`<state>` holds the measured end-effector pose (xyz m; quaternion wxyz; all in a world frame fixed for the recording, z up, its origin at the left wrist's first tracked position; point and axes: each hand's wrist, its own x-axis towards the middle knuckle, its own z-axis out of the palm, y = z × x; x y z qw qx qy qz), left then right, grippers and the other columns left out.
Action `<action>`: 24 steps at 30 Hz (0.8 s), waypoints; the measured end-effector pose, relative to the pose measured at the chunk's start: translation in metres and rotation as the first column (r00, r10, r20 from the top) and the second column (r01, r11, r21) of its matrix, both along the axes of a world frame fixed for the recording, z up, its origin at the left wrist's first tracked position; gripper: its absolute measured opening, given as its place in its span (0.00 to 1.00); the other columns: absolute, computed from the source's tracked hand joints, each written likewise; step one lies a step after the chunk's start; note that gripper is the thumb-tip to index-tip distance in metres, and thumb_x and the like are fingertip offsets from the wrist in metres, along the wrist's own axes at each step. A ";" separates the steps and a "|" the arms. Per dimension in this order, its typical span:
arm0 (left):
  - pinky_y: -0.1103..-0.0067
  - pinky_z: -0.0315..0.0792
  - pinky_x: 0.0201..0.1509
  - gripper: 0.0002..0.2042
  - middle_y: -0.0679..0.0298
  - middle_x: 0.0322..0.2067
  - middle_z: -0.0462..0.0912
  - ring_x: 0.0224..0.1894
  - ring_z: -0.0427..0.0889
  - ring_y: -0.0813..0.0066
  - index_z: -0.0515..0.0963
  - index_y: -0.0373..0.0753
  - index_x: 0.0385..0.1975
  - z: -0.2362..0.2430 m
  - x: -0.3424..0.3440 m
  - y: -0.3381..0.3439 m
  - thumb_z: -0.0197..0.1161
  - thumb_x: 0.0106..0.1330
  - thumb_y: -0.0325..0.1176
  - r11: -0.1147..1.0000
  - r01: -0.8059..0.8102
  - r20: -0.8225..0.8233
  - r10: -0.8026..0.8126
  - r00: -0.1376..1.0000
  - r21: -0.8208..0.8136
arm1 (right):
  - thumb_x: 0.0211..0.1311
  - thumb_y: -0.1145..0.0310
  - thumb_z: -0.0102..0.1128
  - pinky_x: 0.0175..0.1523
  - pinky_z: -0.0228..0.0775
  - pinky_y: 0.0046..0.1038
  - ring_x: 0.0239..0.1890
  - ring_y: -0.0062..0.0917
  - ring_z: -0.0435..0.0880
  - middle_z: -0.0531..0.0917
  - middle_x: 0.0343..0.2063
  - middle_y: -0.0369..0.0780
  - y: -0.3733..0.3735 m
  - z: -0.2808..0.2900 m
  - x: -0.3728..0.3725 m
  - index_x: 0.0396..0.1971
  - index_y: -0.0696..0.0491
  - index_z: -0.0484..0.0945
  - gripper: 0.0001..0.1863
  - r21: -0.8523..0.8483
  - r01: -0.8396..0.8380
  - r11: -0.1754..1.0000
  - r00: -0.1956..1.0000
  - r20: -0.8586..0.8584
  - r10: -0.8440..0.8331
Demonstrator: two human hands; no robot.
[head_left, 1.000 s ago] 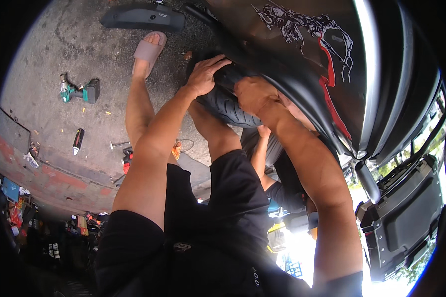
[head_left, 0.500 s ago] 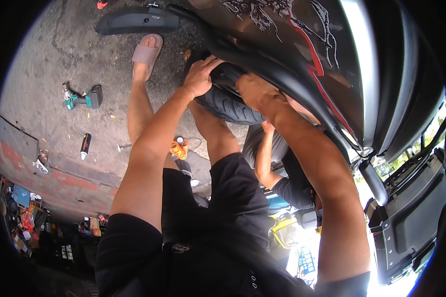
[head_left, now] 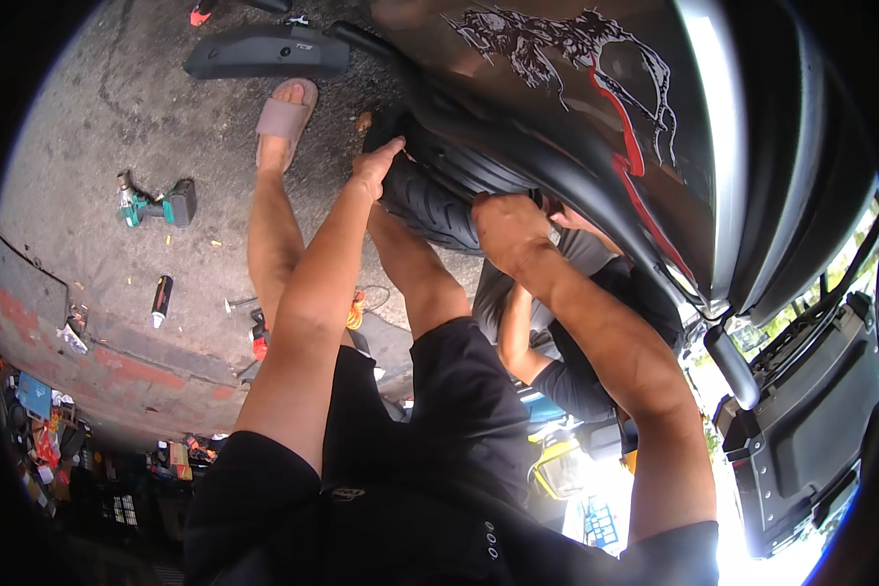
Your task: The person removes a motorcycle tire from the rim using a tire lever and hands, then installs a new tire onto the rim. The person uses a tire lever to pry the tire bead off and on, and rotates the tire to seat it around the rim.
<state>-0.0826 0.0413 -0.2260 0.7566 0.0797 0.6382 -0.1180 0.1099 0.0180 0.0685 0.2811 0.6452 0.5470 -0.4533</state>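
A black tire (head_left: 420, 200) sits beneath the dark curved bodywork (head_left: 518, 127) of a scooter. My left hand (head_left: 376, 164) lies at the tire's upper left edge, fingers stretched out against it. My right hand (head_left: 513, 220) is curled at the tire's right, beside the black inner panel (head_left: 469, 166); what its fingers hold is hidden. A co-worker's arm (head_left: 518, 342) reaches up from below my right forearm, and that person's grey trousers (head_left: 493, 283) show behind the tire.
A loose black plastic panel (head_left: 254, 59) lies at the top. On the left floor are a green cordless tool (head_left: 151, 200) and a spray can (head_left: 161, 303). Cluttered boxes (head_left: 34, 396) fill the lower left. A black top case (head_left: 796, 420) is at the right.
My left hand has moved down and slightly left along the tire. My right hand has dropped lower, with more of the black inner panel showing above it.
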 end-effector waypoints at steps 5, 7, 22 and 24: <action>0.70 0.73 0.66 0.40 0.43 0.60 0.80 0.59 0.82 0.59 0.72 0.14 0.59 0.046 0.023 0.007 0.81 0.56 0.42 0.996 0.045 -0.198 -0.028 0.980 0.081 | 0.64 0.70 0.56 0.52 0.81 0.38 0.47 0.41 0.88 0.88 0.41 0.48 -0.006 0.005 -0.019 0.44 0.57 0.82 0.12 -0.143 0.163 0.976 0.986 -0.001 -0.165; 0.69 0.73 0.66 0.42 0.42 0.61 0.78 0.60 0.81 0.59 0.69 0.14 0.61 0.060 0.028 0.012 0.81 0.56 0.41 0.986 0.089 -0.268 -0.050 0.962 0.137 | 0.69 0.68 0.53 0.59 0.77 0.42 0.55 0.44 0.85 0.87 0.48 0.51 -0.002 0.004 -0.026 0.52 0.57 0.80 0.16 -0.274 0.292 0.916 0.955 0.031 -0.295; 0.68 0.65 0.74 0.56 0.34 0.70 0.66 0.71 0.70 0.47 0.50 0.18 0.73 0.006 -0.002 -0.029 0.76 0.57 0.53 0.944 0.265 -0.260 -0.211 0.942 0.194 | 0.68 0.69 0.52 0.70 0.68 0.38 0.65 0.48 0.77 0.81 0.57 0.57 0.040 -0.009 -0.053 0.61 0.62 0.77 0.24 -0.439 0.583 0.684 0.779 0.062 -0.624; 0.67 0.66 0.73 0.53 0.35 0.69 0.68 0.70 0.72 0.47 0.53 0.19 0.71 0.019 0.000 -0.019 0.75 0.58 0.52 0.931 0.322 -0.277 -0.267 0.923 0.173 | 0.66 0.71 0.54 0.68 0.71 0.37 0.62 0.47 0.80 0.84 0.53 0.56 0.074 -0.009 -0.039 0.56 0.62 0.80 0.21 -0.491 0.494 0.717 0.841 0.060 -0.538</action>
